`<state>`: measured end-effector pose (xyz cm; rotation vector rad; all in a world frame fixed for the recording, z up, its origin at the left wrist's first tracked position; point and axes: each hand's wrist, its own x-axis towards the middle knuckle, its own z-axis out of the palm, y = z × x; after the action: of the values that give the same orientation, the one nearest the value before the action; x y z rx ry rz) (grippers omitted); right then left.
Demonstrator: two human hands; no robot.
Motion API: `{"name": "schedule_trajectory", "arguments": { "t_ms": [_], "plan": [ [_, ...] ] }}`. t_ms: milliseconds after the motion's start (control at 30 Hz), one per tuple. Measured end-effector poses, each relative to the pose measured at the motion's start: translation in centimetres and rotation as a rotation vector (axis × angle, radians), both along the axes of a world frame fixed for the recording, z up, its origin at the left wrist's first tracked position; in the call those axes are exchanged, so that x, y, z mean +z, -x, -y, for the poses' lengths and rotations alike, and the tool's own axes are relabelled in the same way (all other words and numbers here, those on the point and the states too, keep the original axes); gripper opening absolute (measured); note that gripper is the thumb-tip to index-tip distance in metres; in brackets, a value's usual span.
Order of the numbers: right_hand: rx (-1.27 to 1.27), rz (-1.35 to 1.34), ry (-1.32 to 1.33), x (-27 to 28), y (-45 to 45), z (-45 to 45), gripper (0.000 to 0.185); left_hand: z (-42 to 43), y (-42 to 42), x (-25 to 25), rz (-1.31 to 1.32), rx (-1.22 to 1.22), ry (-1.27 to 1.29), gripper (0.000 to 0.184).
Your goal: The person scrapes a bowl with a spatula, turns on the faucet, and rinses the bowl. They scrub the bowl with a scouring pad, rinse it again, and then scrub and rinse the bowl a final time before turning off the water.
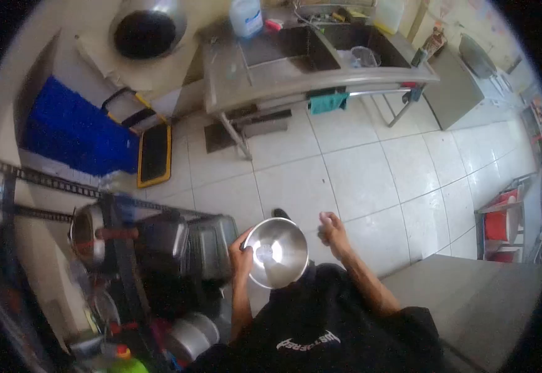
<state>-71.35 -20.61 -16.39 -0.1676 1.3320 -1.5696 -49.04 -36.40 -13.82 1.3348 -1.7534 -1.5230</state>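
A shiny stainless steel mixing bowl (278,253) is held in front of my body, its inside facing up toward me. My left hand (241,253) grips the bowl's left rim, thumb over the edge. To the right of the bowl and apart from it, my right hand (333,232) is raised with its fingers curled closed. Whether anything small is inside those fingers is hidden. Beneath both hands is the white tiled floor, and the tip of a dark shoe (280,213) shows just beyond the bowl.
Ahead stands a steel double sink (321,79) with a green cloth (328,103) on its rail. A rack (41,178) with dark trays (212,245) and metal pots (191,336) is close on my left. Blue crates (75,127) stand farther left. A grey countertop (470,289) lies right.
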Motion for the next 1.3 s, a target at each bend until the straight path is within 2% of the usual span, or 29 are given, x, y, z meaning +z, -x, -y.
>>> {"name": "schedule_trajectory", "arguments": {
  "t_ms": [33, 67, 167, 233, 300, 333, 367, 400, 433, 467, 500, 533, 567, 600, 633, 667, 700, 733, 833, 900, 933, 967, 1000, 1067, 1100, 1167, 1200, 1267, 1300],
  "plan": [
    [-0.102, -0.035, -0.143, 0.2, 1.9, 2.1, 0.030, 2.4, 1.8, 0.3, 0.035, -0.011, -0.017, 0.058],
    [-0.175, -0.080, -0.144, 0.6, 3.6, 3.9, 0.042, 4.6, 3.8, 0.7, 0.023, 0.000, -0.072, 0.058],
    [-0.240, -0.049, -0.095, -0.8, 9.1, 10.3, 0.044, 11.6, 9.0, 1.2, -0.102, -0.059, 0.010, 0.057],
    [-0.207, -0.034, -0.107, -2.7, 12.9, 15.9, 0.041, 16.1, 12.1, -0.8, -0.138, -0.045, 0.034, 0.057],
    [-0.170, -0.127, -0.028, -4.2, 15.9, 22.5, 0.036, 20.0, 15.3, -2.8, -0.104, -0.120, 0.139, 0.050],
    [-0.085, -0.175, -0.053, -4.4, 17.6, 26.0, 0.034, 21.2, 17.6, -2.2, -0.016, -0.102, -0.028, 0.042],
    [-0.008, -0.218, -0.071, -4.4, 19.6, 29.9, 0.033, 22.5, 19.2, -6.6, -0.084, -0.086, 0.090, 0.057],
    [0.016, -0.413, -0.031, -4.8, 20.8, 34.3, 0.031, 23.9, 20.6, -9.1, 0.026, -0.127, 0.047, 0.059],
    [0.024, -0.608, 0.007, -5.8, 21.3, 38.5, 0.029, 25.3, 21.4, -12.0, -0.162, -0.222, -0.060, 0.061],
    [-0.011, -0.573, 0.114, -9.0, 21.8, 43.4, 0.026, 26.5, 23.1, -13.8, 0.039, -0.194, -0.130, 0.063],
    [-0.048, -0.549, 0.225, -10.9, 22.8, 48.4, 0.024, 26.5, 25.7, -10.8, 0.021, -0.272, -0.020, 0.050],
    [0.026, -0.467, 0.206, -8.5, 23.6, 51.4, 0.031, 27.2, 27.5, -11.6, -0.010, -0.268, 0.032, 0.043],
    [0.112, -0.390, 0.191, -5.7, 24.4, 53.8, 0.040, 28.7, 29.1, -15.5, -0.028, -0.282, -0.068, 0.035],
    [0.126, -0.522, 0.173, -6.9, 25.3, 57.9, 0.044, 29.2, 31.7, -14.9, -0.023, -0.241, -0.099, 0.031],
    [0.144, -0.656, 0.152, -8.5, 26.2, 61.3, 0.048, 30.3, 34.9, -11.6, 0.232, -0.265, -0.284, 0.044],
    [0.193, -0.650, 0.169, -6.7, 27.1, 61.8, 0.047, 30.4, 36.9, -12.7, 0.089, -0.136, -0.378, 0.032],
    [0.250, -0.641, 0.182, -5.2, 28.2, 62.1, 0.046, 29.6, 40.2, -8.4, 0.108, -0.146, -0.243, 0.031],
    [0.239, -0.631, 0.197, -5.4, 29.2, 63.4, 0.046, 31.1, 41.8, -8.6, 0.122, -0.149, -0.228, 0.031],
    [0.434, -0.764, 0.279, -6.4, 36.1, 64.2, 0.047, 32.4, 46.6, -10.9, 0.068, -0.249, -0.206, 0.037],
    [0.489, -0.831, 0.321, -6.4, 40.9, 63.4, 0.034, 31.5, 50.0, -12.5, 0.036, -0.259, -0.244, 0.039],
    [0.478, -0.738, 0.368, -6.9, 44.3, 63.6, 0.021, 31.7, 50.9, -12.4, -0.079, -0.160, -0.198, 0.038],
    [0.388, -0.737, 0.319, -7.1, 47.5, 63.9, 0.017, 32.1, 51.8, -12.2, -0.189, -0.058, -0.147, 0.038],
    [0.297, -0.741, 0.268, -7.1, 50.7, 64.1, 0.014, 32.1, 53.1, -10.2, -0.185, -0.042, -0.166, 0.038],
    [0.139, -0.743, 0.335, -8.2, 58.1, 65.1, 0.012, 32.8, 57.1, -4.7, -0.302, 0.132, -0.123, 0.041],
    [0.080, -0.771, 0.285, -8.0, 61.7, 65.4, 0.011, 34.2, 57.2, -5.5, -0.125, 0.154, -0.101, 0.045],
    [-0.056, -0.797, 0.264, -8.9, 69.2, 66.2, 0.009, 36.3, 59.9, -5.0, -0.375, 0.280, -0.208, 0.043],
    [-0.131, -0.786, 0.292, -10.0, 72.6, 66.2, 0.012, 38.0, 61.4, -5.3, -0.377, 0.291, -0.224, 0.043],
    [-0.231, -0.810, 0.168, -11.8, 79.1, 65.2, 0.012, 42.0, 64.3, -6.4, -0.384, 0.367, -0.155, 0.044],
    [-0.239, -0.809, 0.096, -13.0, 82.6, 64.1, 0.012, 44.5, 64.6, -9.0, -0.383, 0.374, -0.177, 0.044]
  ]
}}
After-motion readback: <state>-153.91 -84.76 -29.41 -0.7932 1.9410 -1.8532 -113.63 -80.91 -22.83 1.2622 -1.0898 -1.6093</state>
